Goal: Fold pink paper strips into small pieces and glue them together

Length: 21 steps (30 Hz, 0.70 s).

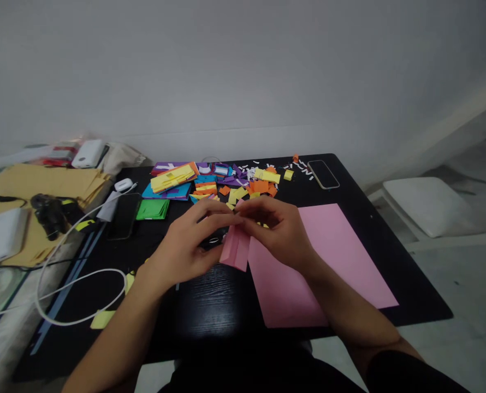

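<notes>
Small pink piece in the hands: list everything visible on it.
The folded pink paper is a small matte strip, the same pink as the large pink sheet beside it. It is creased lengthwise into layers, with a groove down its middle. It hangs tilted over the black table; contact below is unclear. The left hand and right hand pinch its top end, which the fingers hide.
</notes>
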Motion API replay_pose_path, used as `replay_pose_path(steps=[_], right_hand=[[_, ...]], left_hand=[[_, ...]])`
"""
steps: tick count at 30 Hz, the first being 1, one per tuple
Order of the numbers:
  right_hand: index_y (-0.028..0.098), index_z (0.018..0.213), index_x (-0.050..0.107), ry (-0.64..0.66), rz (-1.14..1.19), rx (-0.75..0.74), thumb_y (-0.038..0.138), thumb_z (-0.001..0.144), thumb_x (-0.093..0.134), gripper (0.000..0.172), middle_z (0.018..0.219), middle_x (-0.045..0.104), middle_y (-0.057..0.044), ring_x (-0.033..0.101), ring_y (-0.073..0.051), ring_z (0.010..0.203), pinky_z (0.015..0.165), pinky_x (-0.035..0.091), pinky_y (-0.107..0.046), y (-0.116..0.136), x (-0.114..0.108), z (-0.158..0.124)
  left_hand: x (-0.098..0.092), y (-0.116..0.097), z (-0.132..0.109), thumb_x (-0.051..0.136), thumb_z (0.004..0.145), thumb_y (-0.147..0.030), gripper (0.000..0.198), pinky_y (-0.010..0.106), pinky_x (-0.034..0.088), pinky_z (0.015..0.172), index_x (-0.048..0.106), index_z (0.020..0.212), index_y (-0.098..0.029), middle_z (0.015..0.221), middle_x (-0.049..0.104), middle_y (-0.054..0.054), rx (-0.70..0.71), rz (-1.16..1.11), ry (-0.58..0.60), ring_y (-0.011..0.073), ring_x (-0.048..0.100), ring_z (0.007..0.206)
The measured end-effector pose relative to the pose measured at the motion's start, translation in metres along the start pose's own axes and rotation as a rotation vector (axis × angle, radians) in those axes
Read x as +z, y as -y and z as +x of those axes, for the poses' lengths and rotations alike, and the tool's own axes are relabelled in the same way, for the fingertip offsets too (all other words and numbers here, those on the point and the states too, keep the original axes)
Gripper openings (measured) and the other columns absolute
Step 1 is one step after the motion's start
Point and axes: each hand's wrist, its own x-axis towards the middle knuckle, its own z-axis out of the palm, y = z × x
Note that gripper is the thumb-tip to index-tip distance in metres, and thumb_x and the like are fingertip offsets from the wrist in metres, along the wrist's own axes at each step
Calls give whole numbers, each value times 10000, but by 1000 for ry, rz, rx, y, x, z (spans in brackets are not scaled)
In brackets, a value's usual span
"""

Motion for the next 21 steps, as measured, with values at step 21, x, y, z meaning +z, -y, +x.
replay_pose_path(steps=[21], right_hand=[[254,919,819,-58,102,45,224,848,884,101,911,841,0,823,-175,874,855,708,-329,11,4,-6]], left_hand=[[9,0,-5,708,975,-159,188,276,638,771,741,1132,-257,1000,819,18,-61,31,-162,166,790,877]])
